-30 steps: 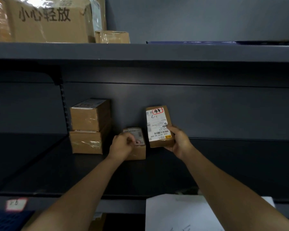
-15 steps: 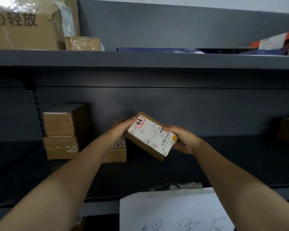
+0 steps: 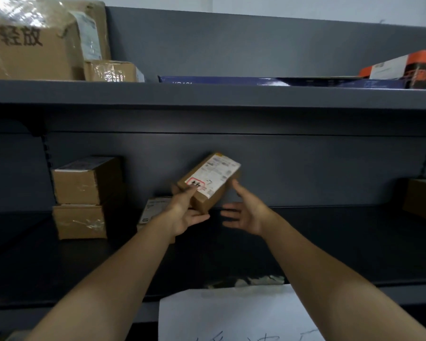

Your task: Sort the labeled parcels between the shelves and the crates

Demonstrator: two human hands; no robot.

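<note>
Box [image 3: 151, 212] on the shelf [image 3: 330, 242]: half hidden behind the left wrist. Parcel [image 3: 213, 179] label blurred, unreadable. Left hand [image 3: 186, 215] grips the parcel's near-left end; parcel tilted, above the shelf. Right hand [image 3: 249, 214] slack, fingers spread, just beside the parcel; contact unclear.

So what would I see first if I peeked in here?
First, the small labelled parcel with a red-ringed mark, tilted in the middle, gripped by the left hand with the right hand open beside it. Then two brown boxes stacked at the left of the lower shelf, and a big carton with black Chinese writing at top left.
</note>
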